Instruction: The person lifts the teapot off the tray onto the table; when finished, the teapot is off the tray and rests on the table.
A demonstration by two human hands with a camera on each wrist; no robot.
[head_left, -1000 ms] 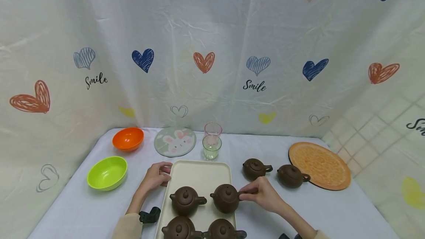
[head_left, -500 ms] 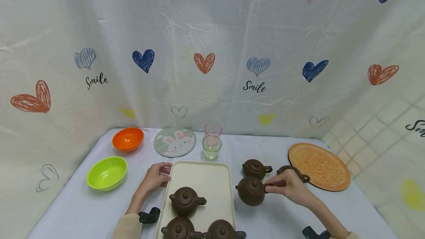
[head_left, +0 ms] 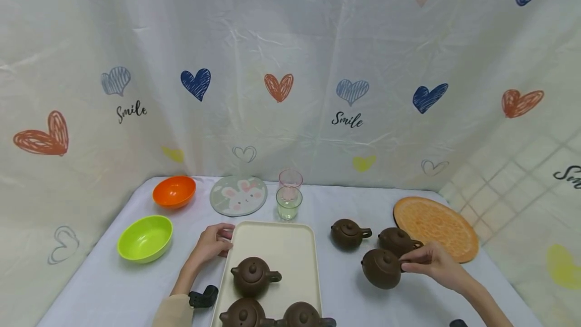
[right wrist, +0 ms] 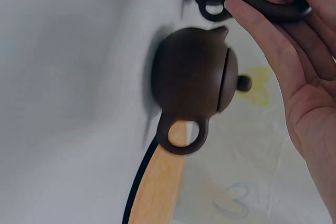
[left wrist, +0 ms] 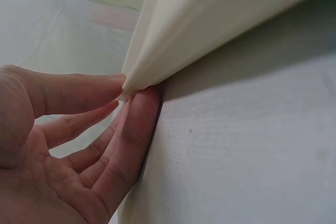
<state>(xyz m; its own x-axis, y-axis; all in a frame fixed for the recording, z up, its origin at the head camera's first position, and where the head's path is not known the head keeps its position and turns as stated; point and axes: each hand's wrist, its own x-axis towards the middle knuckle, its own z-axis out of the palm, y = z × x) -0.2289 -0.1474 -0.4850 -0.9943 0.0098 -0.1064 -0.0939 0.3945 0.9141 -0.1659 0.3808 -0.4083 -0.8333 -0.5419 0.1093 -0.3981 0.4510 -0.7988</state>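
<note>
My right hand (head_left: 438,266) pinches the handle of a dark brown teapot (head_left: 381,269), which hangs over the cloth right of the tray. In the right wrist view the looped handle (right wrist: 275,11) passes between thumb and fingers; most of that pot lies outside the frame. My left hand (head_left: 211,243) grips the left rim of a cream tray (head_left: 277,236); in the left wrist view its thumb and fingers pinch the tray edge (left wrist: 142,72). Three matching teapots stand on the tray: one upper left (head_left: 252,276), two at the near side (head_left: 247,314), cut off by the frame.
Two smaller brown teapots, one (head_left: 348,233) behind and one (head_left: 395,240) overlapped by the held pot, stand by a round orange-brown board (head_left: 438,226). Farther left are two glasses (head_left: 289,203), a rabbit-print mat (head_left: 238,196), an orange bowl (head_left: 174,192) and a green bowl (head_left: 145,238).
The right hand has lifted the teapot off the tray's right side and carried it rightward, in front of the smaller pots. The left hand stays at the tray rim.
</note>
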